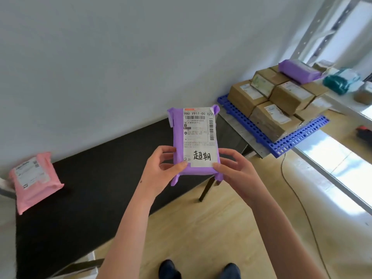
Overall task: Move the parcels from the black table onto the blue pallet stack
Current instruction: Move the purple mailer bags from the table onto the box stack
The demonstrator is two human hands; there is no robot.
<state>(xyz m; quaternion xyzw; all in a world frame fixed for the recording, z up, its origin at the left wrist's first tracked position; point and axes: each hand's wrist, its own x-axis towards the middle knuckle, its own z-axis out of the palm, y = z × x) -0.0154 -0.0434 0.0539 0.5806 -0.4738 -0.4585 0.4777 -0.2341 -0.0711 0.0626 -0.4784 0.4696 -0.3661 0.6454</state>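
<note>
Thumb and fingers of the left hand point(161, 168) pinch the bottom-left corner of a purple parcel point(178, 137), thumb on the front and fingers curled behind the edge. The right hand point(235, 170) pinches the bottom-right corner the same way. The parcel is held upright in the air over the right part of the black counter point(100, 178), its white label point(200, 137) facing the camera with barcodes and handwritten black characters. A pink parcel point(34, 180) lies label up at the counter's left end. Wooden floor point(201, 238) shows below the arms. Past the counter's right end sits the blue pallet point(298, 139), loaded with stacked cardboard boxes point(289, 97). A second purple parcel point(298, 71) lies on top of the boxes. A teal parcel point(342, 80) rests on a white shelf point(340, 99) just beside them.
</note>
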